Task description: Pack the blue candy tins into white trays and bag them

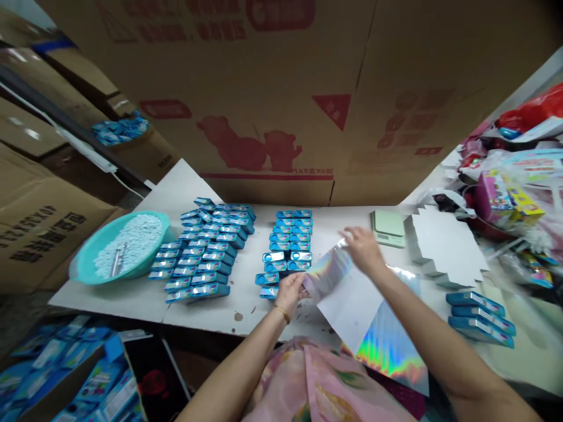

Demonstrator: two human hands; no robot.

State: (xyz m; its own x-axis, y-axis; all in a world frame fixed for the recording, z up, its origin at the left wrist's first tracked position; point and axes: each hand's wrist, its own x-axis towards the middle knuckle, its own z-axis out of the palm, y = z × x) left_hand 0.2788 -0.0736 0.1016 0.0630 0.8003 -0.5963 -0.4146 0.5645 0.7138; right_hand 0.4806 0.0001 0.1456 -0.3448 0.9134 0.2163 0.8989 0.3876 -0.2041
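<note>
A shiny silver strip of film [328,272] stretches between my two hands above the table. My left hand [291,296], with a gold bracelet at the wrist, pinches its lower left end. At the upper right end my right hand [364,249] has its fingers closed on the strip; it is a little blurred. Below lie a white sheet [352,308] and a rainbow-shiny holographic sheet [391,343], partly hidden by my right forearm. Just left of the strip stand two columns of small blue boxes [289,237], some with round openings on top.
More blue boxes [204,252] stand in rows on the left, beside a turquoise basin [145,275] of small white pieces. A tall carton [264,76] walls off the back. Rightward are a green scale [387,225], white cartons [448,246] and blue boxes [481,316].
</note>
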